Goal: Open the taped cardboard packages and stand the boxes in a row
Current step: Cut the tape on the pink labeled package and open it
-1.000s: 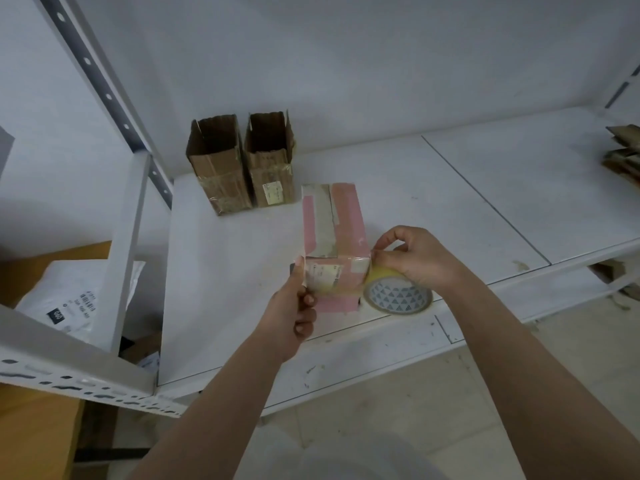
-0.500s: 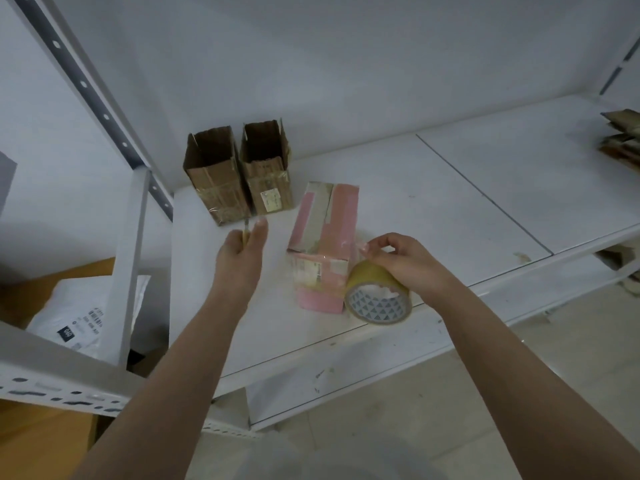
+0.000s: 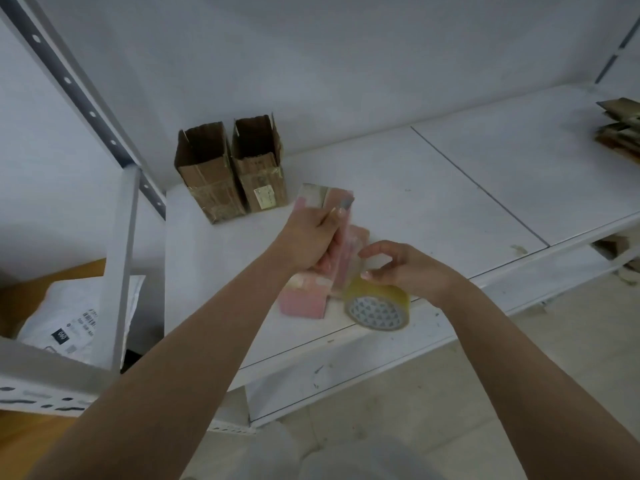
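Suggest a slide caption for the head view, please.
Left hand grips pink taped package; right hand holds tape roll.

White shelf [image 3: 398, 188]: boxes [image 3: 230, 168], tape roll [image 3: 379, 304].

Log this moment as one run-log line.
left hand: grips pink box, small tool in fingers | right hand: pinches tape roll | brown boxes: two open, upright, side by side on shelf

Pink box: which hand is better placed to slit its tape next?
Left, probably. The left hand already grips a small blade-like tool against the top of the pink box. The right hand is busy with the tape roll beside it.
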The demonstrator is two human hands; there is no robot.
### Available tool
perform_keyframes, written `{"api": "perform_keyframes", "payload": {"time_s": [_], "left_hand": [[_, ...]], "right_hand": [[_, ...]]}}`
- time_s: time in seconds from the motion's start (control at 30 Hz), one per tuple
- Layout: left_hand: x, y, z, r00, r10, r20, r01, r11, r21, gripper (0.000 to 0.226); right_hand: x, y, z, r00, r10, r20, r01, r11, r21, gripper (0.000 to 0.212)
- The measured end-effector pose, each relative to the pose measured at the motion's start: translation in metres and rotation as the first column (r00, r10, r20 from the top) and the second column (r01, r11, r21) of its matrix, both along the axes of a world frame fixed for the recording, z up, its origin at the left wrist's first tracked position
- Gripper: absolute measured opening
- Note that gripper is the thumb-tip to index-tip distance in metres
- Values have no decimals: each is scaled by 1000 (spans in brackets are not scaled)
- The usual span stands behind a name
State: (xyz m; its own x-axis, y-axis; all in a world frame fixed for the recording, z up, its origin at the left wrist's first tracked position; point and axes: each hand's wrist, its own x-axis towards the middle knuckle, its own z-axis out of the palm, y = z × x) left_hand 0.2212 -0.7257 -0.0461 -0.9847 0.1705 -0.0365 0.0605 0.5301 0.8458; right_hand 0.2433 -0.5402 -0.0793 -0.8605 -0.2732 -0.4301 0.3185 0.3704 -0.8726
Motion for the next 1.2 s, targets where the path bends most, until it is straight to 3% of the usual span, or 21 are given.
{"api": "perform_keyframes", "payload": {"time_s": [0.07, 0.3, 0.47, 0.53, 0.73, 0.9, 1.0, 1.07, 1.2], "left_hand": [[8, -8, -12, 999, 36, -41, -38, 998, -54, 48], [3, -14, -14, 997, 78, -24, -78, 997, -8, 48], [5, -16, -19, 992, 123, -23, -122, 992, 34, 48], [6, -16, -18, 993, 119, -11, -119, 992, 44, 48], [7, -22, -4, 999, -25, 27, 25, 1000, 11, 44], [7, -27, 5, 966, -245, -81, 207, 923, -324, 37], [9, -28, 11, 956, -290, -31, 257, 888, -380, 35], [8, -30, 15, 940, -341, 17, 312, 837, -450, 40], [9, -24, 23, 892, -411, 190, 432, 647, -629, 47]], "right_hand": [[1, -5, -4, 1000, -3, 30, 2, 999, 41, 34], [-4, -17, 1, 999, 13, -33, -6, 984, 180, 31], [1, -16, -1, 987, 133, -91, -68, 855, 514, 32], [2, -17, -1, 982, 163, -96, -83, 829, 553, 31], [2, -10, -3, 981, 147, -125, -77, 892, 445, 12], [2, -11, -6, 986, 55, -159, 4, 936, 351, 7], [1, -12, -5, 988, 21, -150, 27, 950, 311, 7], [1, -12, -5, 988, 2, -157, 43, 957, 288, 7], [0, -12, -6, 981, -50, -190, 99, 960, 264, 7]]}}
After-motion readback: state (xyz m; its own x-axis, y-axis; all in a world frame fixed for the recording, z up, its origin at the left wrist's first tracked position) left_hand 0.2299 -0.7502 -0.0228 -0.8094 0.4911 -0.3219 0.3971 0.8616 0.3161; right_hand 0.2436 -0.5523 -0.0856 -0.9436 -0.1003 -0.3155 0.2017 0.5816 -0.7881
